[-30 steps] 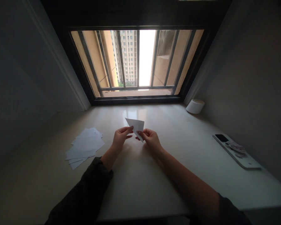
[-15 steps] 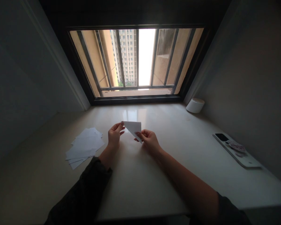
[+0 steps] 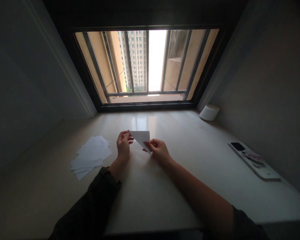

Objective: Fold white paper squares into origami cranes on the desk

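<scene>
A white folded paper, triangular in outline, is held above the pale surface between both hands. My left hand pinches its upper left corner between thumb and fingertips. Lower down on the right side, my right hand grips the paper with the thumb on its face and fingers behind it. To the left of my left hand, several loose white sheets lie overlapping in a fanned pile.
The pale sill-like surface runs up to a dark-framed window with bars outside. A white cylindrical object stands at the back right. A phone with a round attachment lies at the right, near the wall.
The folded paper and my left hand have shifted very slightly, with the left wrist a little further right. Both hands keep their hold on the paper.
</scene>
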`<action>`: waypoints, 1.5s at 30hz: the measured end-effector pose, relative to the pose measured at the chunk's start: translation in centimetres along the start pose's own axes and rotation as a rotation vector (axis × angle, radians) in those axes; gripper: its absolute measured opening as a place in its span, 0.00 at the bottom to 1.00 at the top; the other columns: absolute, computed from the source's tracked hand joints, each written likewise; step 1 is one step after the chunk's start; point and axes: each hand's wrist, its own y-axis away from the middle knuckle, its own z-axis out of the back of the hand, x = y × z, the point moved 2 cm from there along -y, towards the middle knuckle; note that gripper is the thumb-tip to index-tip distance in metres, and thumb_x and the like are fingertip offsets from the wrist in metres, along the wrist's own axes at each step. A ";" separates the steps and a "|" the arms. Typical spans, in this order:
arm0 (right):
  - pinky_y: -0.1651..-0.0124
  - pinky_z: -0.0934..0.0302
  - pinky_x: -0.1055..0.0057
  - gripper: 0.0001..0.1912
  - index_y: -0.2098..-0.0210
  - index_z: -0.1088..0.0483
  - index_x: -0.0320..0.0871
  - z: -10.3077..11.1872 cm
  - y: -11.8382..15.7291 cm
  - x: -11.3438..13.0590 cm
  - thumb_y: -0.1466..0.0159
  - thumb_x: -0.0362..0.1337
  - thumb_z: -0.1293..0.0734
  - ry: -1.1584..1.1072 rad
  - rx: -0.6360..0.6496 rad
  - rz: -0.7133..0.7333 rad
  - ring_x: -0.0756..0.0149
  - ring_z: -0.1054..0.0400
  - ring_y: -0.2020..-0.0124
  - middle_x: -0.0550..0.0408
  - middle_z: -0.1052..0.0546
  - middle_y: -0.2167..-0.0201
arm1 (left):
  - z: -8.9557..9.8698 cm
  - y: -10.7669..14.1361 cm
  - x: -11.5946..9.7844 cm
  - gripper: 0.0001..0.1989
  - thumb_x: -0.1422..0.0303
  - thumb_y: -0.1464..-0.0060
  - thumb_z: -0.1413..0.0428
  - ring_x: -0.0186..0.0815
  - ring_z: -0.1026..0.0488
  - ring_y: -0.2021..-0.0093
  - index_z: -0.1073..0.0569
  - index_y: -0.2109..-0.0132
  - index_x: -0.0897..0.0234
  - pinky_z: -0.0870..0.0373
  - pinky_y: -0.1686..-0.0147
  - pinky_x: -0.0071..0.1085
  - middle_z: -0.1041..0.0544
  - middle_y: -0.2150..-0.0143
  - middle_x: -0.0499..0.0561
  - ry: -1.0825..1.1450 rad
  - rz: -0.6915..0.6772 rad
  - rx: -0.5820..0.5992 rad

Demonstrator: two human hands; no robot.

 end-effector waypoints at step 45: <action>0.72 0.36 0.70 0.18 0.73 0.26 0.41 1.9 -1.2 -0.1 0.49 0.52 0.30 0.076 -0.073 0.115 0.67 0.32 0.77 0.56 0.27 0.79 | -0.2 2.3 -2.5 0.11 0.62 0.47 0.44 0.42 0.28 0.58 0.24 0.57 0.56 0.41 0.54 0.39 0.22 0.61 0.51 -0.937 -0.924 0.168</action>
